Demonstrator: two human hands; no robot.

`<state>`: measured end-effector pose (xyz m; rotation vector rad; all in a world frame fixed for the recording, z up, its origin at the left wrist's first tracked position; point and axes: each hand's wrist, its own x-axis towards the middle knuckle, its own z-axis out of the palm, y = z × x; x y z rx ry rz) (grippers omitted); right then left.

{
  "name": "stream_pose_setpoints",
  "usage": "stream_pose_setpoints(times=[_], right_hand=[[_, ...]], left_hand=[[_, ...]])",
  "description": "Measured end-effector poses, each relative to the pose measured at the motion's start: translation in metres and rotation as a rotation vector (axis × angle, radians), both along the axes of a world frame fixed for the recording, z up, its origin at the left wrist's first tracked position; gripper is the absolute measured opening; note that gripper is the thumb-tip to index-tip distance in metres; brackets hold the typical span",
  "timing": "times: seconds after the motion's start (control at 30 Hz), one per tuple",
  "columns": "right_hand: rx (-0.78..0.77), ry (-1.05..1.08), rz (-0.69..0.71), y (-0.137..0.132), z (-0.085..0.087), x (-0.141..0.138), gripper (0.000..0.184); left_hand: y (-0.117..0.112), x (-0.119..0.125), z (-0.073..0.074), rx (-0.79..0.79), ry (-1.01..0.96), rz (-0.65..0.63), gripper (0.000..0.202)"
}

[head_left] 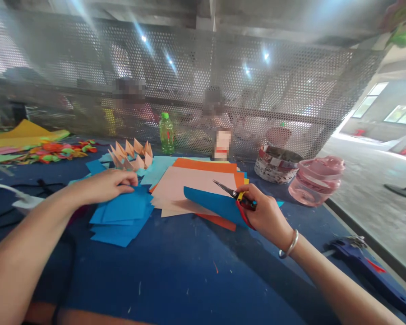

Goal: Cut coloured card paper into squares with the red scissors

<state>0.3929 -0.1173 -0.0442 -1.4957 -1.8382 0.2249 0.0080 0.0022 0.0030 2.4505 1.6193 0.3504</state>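
Observation:
My right hand (265, 212) is closed round a pair of red-handled scissors (235, 196), blades pointing up and left, and it also holds a curled blue paper sheet (211, 203). Under that sheet lies a stack of pink and orange paper sheets (192, 185). My left hand (110, 183) rests with its fingers pinched together on a pile of cut blue paper squares (122, 214). Whether it grips a square I cannot tell for sure. Several folded peach paper pieces (130, 155) stand in a row behind the pile.
A blue cloth table (189, 275). A green bottle (167, 133), a woven basket (277, 163) and a pink plastic jar (316, 180) stand at the back right. Coloured paper scraps (50, 151) lie far left, a blue tool (368, 266) at right. People sit behind the mesh screen (223, 76).

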Motion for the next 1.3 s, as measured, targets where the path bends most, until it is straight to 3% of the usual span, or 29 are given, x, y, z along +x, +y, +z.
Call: stream_pose_setpoints(times=[0.1,0.2,0.37,0.53,0.6,0.7,0.9,1.07,1.17,1.23,1.3], right_hand=[[0.006,0.001,0.007,0.001,-0.001,0.000,0.027],[0.000,0.001,0.007,0.001,-0.002,-0.001,0.028],[-0.001,-0.008,0.000,0.001,0.000,0.000,0.027],[0.003,-0.019,0.002,0.000,0.002,0.000,0.028],[0.005,-0.027,0.006,-0.001,0.003,-0.001,0.027],[0.009,-0.023,0.018,-0.002,0.003,-0.002,0.027],[0.047,0.035,0.060,-0.003,0.006,-0.004,0.025],[0.033,0.163,0.056,-0.009,0.011,-0.012,0.026],[0.015,0.310,0.097,-0.013,0.010,-0.021,0.027],[-0.009,0.415,0.133,-0.016,0.008,-0.027,0.026],[-0.042,0.498,0.161,-0.017,0.007,-0.030,0.025]], left_hand=[[0.006,-0.004,-0.016,-0.112,0.044,-0.040,0.009],[0.010,-0.004,-0.026,-0.116,0.037,-0.041,0.009],[0.001,0.003,-0.011,-0.091,-0.065,-0.094,0.022],[-0.030,0.046,0.002,-0.036,-0.170,-0.260,0.024],[-0.040,0.070,-0.001,0.065,-0.216,-0.363,0.025],[-0.043,0.099,-0.009,0.076,-0.249,-0.467,0.024],[-0.041,0.125,-0.022,0.147,-0.286,-0.459,0.019],[-0.062,0.140,-0.021,0.230,-0.352,-0.470,0.016],[-0.076,0.150,-0.022,0.244,-0.420,-0.461,0.030],[-0.083,0.156,-0.024,0.198,-0.483,-0.455,0.030],[-0.087,0.158,-0.025,0.055,-0.588,-0.408,0.030]])
